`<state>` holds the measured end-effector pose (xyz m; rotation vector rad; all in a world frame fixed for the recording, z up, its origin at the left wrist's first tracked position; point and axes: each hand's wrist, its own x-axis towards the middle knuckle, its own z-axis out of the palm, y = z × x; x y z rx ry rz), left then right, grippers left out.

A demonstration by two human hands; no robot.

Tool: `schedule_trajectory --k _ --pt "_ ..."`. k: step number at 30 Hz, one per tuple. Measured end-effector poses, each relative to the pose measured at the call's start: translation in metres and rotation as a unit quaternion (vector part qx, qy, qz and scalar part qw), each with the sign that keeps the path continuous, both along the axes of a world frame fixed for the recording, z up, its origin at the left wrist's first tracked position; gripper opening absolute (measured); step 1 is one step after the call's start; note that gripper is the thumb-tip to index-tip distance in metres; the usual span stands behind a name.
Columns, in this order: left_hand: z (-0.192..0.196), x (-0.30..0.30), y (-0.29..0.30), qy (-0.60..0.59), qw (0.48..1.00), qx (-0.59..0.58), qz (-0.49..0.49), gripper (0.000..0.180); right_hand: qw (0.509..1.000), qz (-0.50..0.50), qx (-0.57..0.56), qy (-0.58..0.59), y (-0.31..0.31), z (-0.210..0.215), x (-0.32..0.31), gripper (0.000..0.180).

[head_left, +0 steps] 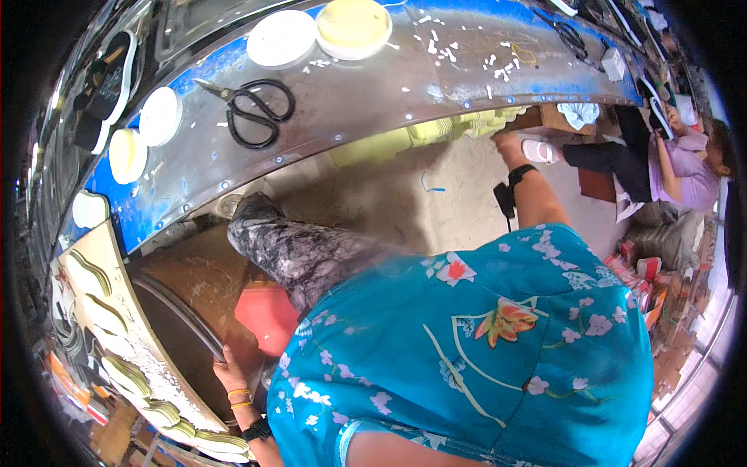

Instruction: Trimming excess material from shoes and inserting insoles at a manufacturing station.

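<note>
One bench (342,105) bears scissors (265,110); left fingers (226,356) clasp tubing (185,311), right fingers (504,143) I cannot judge.

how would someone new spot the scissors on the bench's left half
Find the long grey workbench with blue-painted edges, curving across the top of the picture. On its left half, among round white and yellowish pieces, lie the scissors. Their two big black loop handles and leftward-pointing blades set them apart from those pale pieces.
</note>
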<state>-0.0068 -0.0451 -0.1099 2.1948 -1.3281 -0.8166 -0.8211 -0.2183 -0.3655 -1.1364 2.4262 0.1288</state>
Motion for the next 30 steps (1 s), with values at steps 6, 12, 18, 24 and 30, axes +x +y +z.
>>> schedule_trajectory --k 6,12,18,24,30 --pt "0.005 0.017 -0.003 -0.181 0.973 0.144 0.029 0.046 0.979 0.16 -0.033 0.121 -0.021 -0.019 -0.087 0.029" --pt "0.007 0.019 -0.006 -0.22 0.96 0.164 0.047 0.044 0.965 0.209 0.034 0.156 -0.031 -0.038 -0.103 0.022" --pt "0.016 0.004 -0.015 -0.286 0.925 0.234 0.086 0.047 0.965 0.203 0.002 0.164 -0.042 -0.06 -0.091 0.023" --pt "0.028 -0.014 -0.027 -0.289 0.911 0.276 0.101 0.046 0.969 0.18 0.013 0.168 -0.058 -0.071 -0.095 0.024" --pt "0.033 -0.025 -0.033 -0.314 0.898 0.281 0.125 0.048 0.971 0.173 0.011 0.166 -0.065 -0.08 -0.093 0.025"
